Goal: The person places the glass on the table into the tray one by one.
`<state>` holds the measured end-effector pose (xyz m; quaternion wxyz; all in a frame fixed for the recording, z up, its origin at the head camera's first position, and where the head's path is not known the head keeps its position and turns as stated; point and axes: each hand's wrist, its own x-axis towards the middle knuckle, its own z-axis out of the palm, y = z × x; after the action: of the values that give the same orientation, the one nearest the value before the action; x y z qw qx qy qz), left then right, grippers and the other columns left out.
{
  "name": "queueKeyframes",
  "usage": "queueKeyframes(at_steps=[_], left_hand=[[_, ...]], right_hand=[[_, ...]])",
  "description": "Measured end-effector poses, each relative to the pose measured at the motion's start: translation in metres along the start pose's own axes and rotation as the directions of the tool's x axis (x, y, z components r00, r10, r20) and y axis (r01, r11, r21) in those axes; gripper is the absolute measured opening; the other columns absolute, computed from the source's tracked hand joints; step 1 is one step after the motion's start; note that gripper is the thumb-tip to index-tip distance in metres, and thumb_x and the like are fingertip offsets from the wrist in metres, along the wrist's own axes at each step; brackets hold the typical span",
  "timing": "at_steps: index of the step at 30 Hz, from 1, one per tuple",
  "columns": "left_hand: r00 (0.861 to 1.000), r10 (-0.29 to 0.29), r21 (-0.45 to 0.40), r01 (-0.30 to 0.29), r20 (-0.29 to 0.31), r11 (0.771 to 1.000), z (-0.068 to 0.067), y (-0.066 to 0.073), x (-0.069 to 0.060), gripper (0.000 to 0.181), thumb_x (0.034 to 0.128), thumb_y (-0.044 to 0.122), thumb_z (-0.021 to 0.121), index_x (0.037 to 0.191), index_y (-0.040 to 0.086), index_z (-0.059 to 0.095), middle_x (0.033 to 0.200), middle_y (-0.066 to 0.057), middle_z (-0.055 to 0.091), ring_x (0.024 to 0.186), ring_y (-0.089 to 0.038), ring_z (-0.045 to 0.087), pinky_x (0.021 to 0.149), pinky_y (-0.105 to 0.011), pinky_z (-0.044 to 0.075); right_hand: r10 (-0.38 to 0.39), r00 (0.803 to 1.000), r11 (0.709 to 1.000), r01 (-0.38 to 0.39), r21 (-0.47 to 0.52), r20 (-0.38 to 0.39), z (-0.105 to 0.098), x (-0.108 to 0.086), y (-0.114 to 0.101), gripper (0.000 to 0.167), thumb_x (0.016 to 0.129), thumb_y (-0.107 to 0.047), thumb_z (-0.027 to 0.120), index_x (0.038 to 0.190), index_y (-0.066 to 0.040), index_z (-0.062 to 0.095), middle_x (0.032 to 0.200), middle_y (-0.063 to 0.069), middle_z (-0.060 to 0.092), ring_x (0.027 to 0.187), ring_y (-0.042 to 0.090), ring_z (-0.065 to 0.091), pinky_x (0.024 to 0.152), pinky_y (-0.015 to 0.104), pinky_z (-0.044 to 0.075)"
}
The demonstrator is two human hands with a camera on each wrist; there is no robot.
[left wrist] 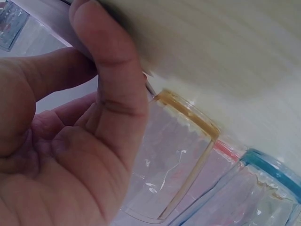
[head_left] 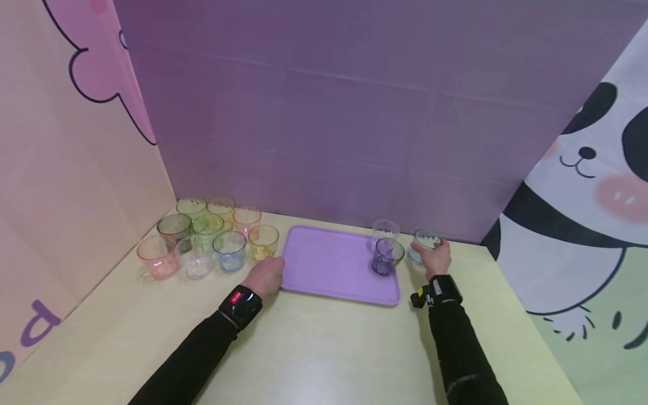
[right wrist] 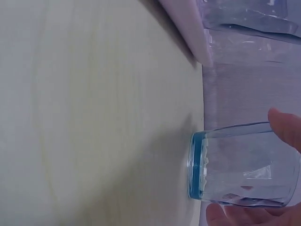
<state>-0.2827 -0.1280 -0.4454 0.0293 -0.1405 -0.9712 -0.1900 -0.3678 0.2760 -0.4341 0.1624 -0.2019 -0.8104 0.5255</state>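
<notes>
My left hand (head_left: 266, 275) grips the left edge of the purple tray (head_left: 324, 261), its fingers curled around the rim in the left wrist view. To the right of the tray, my right hand (head_left: 436, 259) holds a light blue glass (head_left: 415, 256) between thumb and fingers; in the right wrist view the glass (right wrist: 244, 165) is upright at the table surface. A dark purple glass (head_left: 386, 260) and a clear glass (head_left: 383, 229) stand at the tray's right end. Just beyond my left hand is a yellow glass (head_left: 263, 242), also close by in the left wrist view.
Several coloured glasses stand grouped at the back left, among them a pink one (head_left: 159, 261), a clear one (head_left: 195, 261), a blue one (head_left: 230, 254) and a dark green one (head_left: 174, 226). A purple backdrop (head_left: 344, 112) rises behind the table (head_left: 324, 349).
</notes>
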Motion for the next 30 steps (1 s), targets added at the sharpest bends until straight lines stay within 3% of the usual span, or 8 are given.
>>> queueKeyframes(at_steps=[9,16,21,30], left_hand=[[0.999,-0.039,-0.001,0.039,0.038,0.999,0.001,0.0,0.002,0.006,0.0773,-0.004,0.059,0.077,0.002,0.057,0.068,-0.007,0.055,0.062,-0.021,0.053,0.055,-0.035,0.047],[0.999,-0.036,-0.001,0.036,0.035,0.999,0.001,0.002,0.001,0.006,0.0774,-0.003,0.059,0.079,0.002,0.058,0.07,-0.008,0.056,0.064,-0.022,0.054,0.057,-0.035,0.048],[0.999,-0.031,0.008,0.03,0.034,1.0,-0.001,0.003,0.001,0.006,0.0772,-0.004,0.059,0.079,0.002,0.058,0.071,-0.009,0.056,0.065,-0.023,0.055,0.057,-0.036,0.048],[0.998,-0.04,0.003,0.04,0.041,0.999,-0.002,0.004,0.0,0.005,0.0784,-0.003,0.058,0.08,0.001,0.059,0.068,-0.007,0.055,0.062,-0.02,0.052,0.054,-0.034,0.047]], right_hand=[[0.012,1.0,1.0,-0.012,0.014,-0.002,-0.005,-0.001,0.001,0.094,0.073,-0.029,0.075,0.144,-0.006,0.019,0.136,0.018,0.035,0.12,0.031,0.039,0.098,0.039,0.037],[0.007,1.0,0.998,-0.007,0.068,0.009,-0.014,-0.012,-0.007,0.09,0.067,-0.047,0.076,0.137,-0.01,0.031,0.117,0.007,0.036,0.1,0.018,0.039,0.08,0.03,0.041],[-0.003,0.999,0.995,-0.002,0.105,0.046,-0.021,-0.023,-0.016,0.087,0.069,-0.051,0.073,0.134,-0.011,0.03,0.124,0.007,0.034,0.106,0.019,0.038,0.085,0.033,0.04],[-0.035,0.997,0.978,0.02,0.208,0.067,-0.026,-0.041,-0.021,0.084,0.07,-0.046,0.074,0.131,-0.01,0.029,0.125,0.009,0.047,0.107,0.015,0.048,0.087,0.028,0.041]])
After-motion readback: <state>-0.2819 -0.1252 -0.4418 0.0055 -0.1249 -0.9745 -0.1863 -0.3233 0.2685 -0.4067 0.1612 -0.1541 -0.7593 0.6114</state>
